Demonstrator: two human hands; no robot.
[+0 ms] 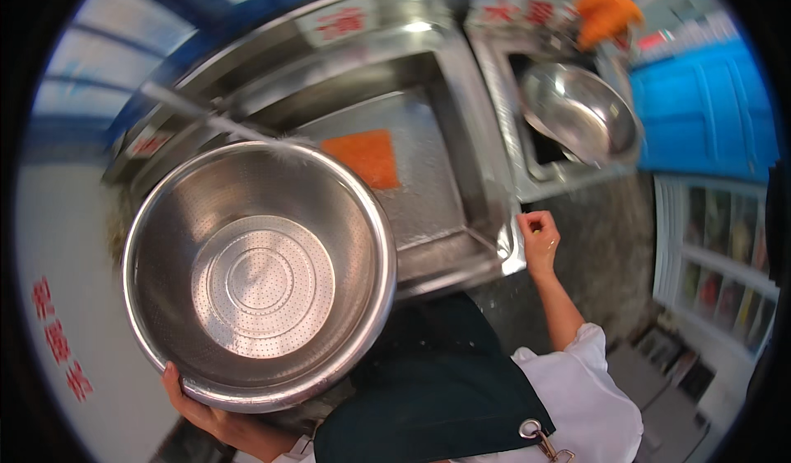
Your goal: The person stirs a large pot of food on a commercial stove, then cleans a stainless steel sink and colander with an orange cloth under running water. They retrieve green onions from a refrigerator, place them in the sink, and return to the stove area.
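My left hand [204,413] grips the lower rim of a large perforated stainless steel colander [262,287], tilted so its inside faces me. The colander overlaps the left part of a stainless steel sink [426,206]. A pale, blurred jet or spout [247,130] reaches the colander's far rim, with small splashes there. On the sink floor lies a flat orange cloth [364,157], partly hidden by the colander. My right hand [541,240] is wet, its fingers curled, beside the sink's near right corner. A tiny yellow-green speck shows among those fingers; I cannot tell what it is.
A shiny metal bowl [581,114] leans over a second sink [503,123] at right. Another orange cloth [609,17] hangs behind it. A blue plastic container [704,108] and a white glass-fronted cabinet [720,259] stand farther right. Signs with red writing mark the sinks.
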